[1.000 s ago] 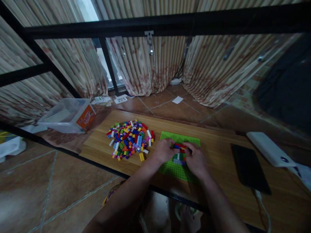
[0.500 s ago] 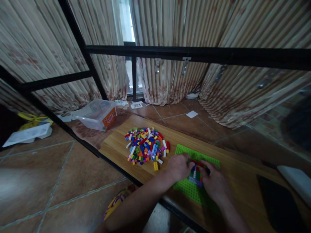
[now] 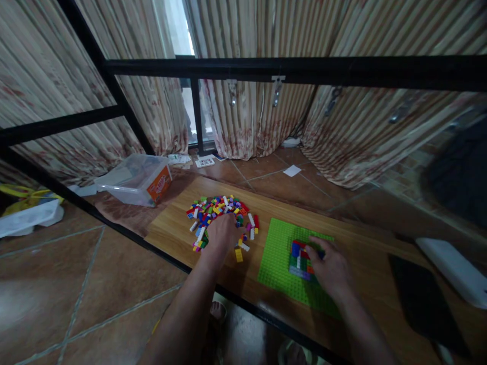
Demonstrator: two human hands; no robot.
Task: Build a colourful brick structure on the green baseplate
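- The left hand [image 3: 221, 232] is down on the near side of the pile of small coloured bricks [image 3: 220, 218], fingers curled into it; whether a brick is already pinched I cannot tell, since the back of the hand hides the tips.
- The right hand [image 3: 330, 263] rests on the little multicoloured build [image 3: 299, 256], fingers spread loosely over its right edge, pressing rather than gripping.
- That build sits on the green baseplate [image 3: 279, 248], which lies flat on the worktop [image 3: 178, 235], right of the pile.
- To pick well, I would say: single out one brick at the pile's edge and lift it straight up, so the neighbours are not scattered; keep the right hand steady on the build so the plate does not slide.
- A second ago both hands were together on the build; now the left one has gone across to the pile and the right alone stays there.
- Farther left, a clear plastic box [image 3: 133, 178] lies tipped beyond the worktop; a dark phone [image 3: 422, 299] lies at the right.
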